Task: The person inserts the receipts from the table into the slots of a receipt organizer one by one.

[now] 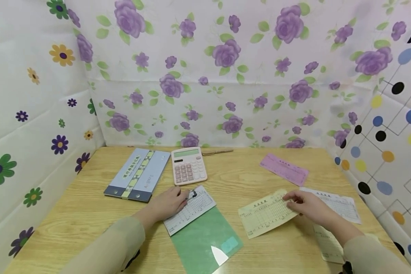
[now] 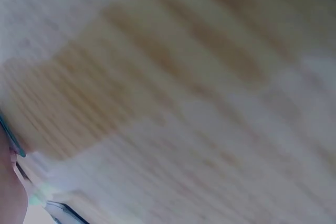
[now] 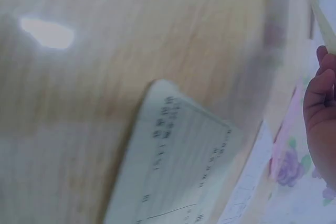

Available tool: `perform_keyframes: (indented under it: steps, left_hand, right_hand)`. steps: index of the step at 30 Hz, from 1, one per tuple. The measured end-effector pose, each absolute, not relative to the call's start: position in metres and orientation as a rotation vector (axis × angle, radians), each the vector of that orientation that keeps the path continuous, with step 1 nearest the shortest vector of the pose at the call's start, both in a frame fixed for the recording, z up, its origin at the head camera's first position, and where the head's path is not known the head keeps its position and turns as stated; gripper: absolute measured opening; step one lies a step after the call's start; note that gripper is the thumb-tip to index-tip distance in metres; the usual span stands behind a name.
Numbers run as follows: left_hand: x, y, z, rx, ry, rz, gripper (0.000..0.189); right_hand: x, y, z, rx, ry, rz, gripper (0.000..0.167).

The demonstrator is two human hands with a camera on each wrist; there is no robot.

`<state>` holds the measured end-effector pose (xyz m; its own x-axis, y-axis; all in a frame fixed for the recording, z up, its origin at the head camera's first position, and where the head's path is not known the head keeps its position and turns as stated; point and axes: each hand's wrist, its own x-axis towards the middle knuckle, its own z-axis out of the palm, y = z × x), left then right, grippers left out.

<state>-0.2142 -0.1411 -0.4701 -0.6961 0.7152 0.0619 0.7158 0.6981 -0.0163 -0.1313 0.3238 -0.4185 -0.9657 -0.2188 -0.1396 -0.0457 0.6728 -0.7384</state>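
1. Floral cloth [image 1: 205,106] hangs behind a wood-grain desk [image 1: 99,224], with other patterned cloth at both sides.
2. At the far left lies a blue notebook [image 1: 137,173], a patterned band down its cover.
3. Next, the left hand [image 1: 167,204] rests on a white form [image 1: 202,203], fingers at a black clip [image 1: 193,193]; one cannot tell whether its grip pinches anything.
4. Behind that hand sits a pink-and-white calculator [image 1: 189,166].
5. Beneath the white form, a green clipboard [image 1: 198,238] slants toward the near edge.
6. Right of centre, a yellow form [image 1: 265,213] is grasped by its right edge, the right hand's [image 1: 311,207] grip pinching it.
7. Beyond it lies a pink slip [image 1: 284,168].
8. Farthest right are a second yellow form [image 1: 328,245], near the right forearm, and a white sheet [image 1: 344,207] behind that hand.
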Motion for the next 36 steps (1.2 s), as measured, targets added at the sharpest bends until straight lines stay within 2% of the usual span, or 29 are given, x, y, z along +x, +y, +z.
perform_keyframes:
  steps: [15,36]
  left_hand:
    - [-0.216,-0.141,-0.471,-1.181,-2.821,0.019,0.039]
    - [-0.215,-0.142,-0.456,-1.229,-2.916,-0.151,0.031]
  right_hand:
    - [-0.152,0.3,-0.388,-0.293,2.622,-1.328,0.037]
    - [-0.187,0.194,-0.424,-0.457,2.496,-1.26,0.019]
